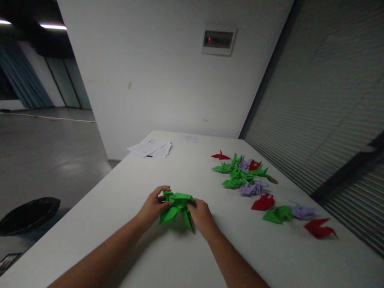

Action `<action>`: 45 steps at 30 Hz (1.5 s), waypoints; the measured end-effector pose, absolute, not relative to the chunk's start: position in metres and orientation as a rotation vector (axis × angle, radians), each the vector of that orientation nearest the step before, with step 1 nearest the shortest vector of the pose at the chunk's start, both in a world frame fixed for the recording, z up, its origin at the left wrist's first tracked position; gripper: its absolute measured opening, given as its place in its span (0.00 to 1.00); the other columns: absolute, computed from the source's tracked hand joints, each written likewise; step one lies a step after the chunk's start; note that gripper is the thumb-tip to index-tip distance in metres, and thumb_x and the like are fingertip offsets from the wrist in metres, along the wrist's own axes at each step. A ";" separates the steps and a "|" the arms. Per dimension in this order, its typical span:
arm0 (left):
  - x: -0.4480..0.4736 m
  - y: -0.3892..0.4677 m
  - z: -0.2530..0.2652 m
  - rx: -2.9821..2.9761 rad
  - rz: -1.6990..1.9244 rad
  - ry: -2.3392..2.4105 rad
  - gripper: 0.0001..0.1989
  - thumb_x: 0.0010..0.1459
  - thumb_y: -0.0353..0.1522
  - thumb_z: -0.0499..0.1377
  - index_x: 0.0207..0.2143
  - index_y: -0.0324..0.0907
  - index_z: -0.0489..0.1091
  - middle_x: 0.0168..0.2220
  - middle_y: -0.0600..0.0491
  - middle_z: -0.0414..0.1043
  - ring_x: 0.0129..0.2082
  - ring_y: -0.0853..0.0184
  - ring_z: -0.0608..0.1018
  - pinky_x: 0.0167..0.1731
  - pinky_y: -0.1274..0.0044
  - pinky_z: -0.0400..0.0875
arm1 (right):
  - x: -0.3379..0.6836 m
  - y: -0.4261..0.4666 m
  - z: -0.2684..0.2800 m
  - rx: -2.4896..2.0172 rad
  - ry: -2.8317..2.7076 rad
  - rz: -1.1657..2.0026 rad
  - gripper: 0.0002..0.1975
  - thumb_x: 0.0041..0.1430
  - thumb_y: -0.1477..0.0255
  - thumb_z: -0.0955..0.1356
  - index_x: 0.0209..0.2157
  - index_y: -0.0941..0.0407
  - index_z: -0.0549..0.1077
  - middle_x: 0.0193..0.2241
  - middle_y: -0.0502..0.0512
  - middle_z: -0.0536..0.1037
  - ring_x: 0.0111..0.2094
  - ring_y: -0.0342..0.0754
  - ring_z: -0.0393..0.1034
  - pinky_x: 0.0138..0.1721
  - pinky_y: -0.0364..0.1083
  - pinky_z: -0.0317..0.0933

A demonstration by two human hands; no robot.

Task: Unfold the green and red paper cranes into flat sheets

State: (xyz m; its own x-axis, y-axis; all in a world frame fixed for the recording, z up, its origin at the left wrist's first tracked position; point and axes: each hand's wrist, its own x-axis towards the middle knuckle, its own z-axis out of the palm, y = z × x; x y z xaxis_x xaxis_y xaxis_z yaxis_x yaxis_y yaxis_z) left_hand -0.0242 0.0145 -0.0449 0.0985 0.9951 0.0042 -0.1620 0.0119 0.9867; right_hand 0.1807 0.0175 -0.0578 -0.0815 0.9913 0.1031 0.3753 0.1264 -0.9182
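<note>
1. Both hands are working one green folded paper piece (177, 208), bright and matte, with several sharp creases and pointed flaps. It looks like a partly folded origami figure; the exact stage I cannot tell.
2. The left hand (153, 208) is gripping the piece's left side. Its thumb and curled fingers (163, 189) are pinching the upper left corner, with the paper sitting just to the right of those fingertips.
3. The right hand (201, 216) is clamping the right side. Its fingers are closing over the paper's right edge, so the fingertips themselves are mostly hidden behind the hand.
4. The piece is lying between the two hands, low over the white table (186, 256) or touching it; which one I cannot tell. A shadow is falling just under it.
5. The long axis is running roughly from the left fingertips across to the right ones, tilting slightly down toward the right. Two pointed flaps are hanging toward the person, one below the left fingers, one beside the right thumb.
6. Well to the right of the right fingers, finished paper cranes (246, 176) in green, red and lilac are lying in a loose row, a red crane (319, 229) being nearest the table edge.
7. Far beyond the left fingers, printed sheets (150, 148) are lying near the wall. A black bin (28, 214) is sitting on the floor, left of the table.
</note>
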 end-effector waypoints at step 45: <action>-0.022 0.023 -0.078 1.245 1.097 1.160 0.23 0.47 0.31 0.64 0.45 0.46 0.59 0.26 0.60 0.73 0.21 0.69 0.73 0.20 0.81 0.62 | 0.186 0.025 -0.077 -1.298 -1.347 0.533 0.19 0.47 0.68 0.71 0.43 0.56 0.71 0.32 0.54 0.77 0.31 0.51 0.75 0.29 0.45 0.72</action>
State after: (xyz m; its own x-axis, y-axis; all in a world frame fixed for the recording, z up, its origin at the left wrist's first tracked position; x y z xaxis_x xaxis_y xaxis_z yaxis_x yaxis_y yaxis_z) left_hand -0.0216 0.0235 -0.0781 0.1058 0.9937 -0.0359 0.0200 0.0340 0.9992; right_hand 0.1864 0.0254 -0.0771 0.2429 0.8860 0.3950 0.3759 0.2894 -0.8803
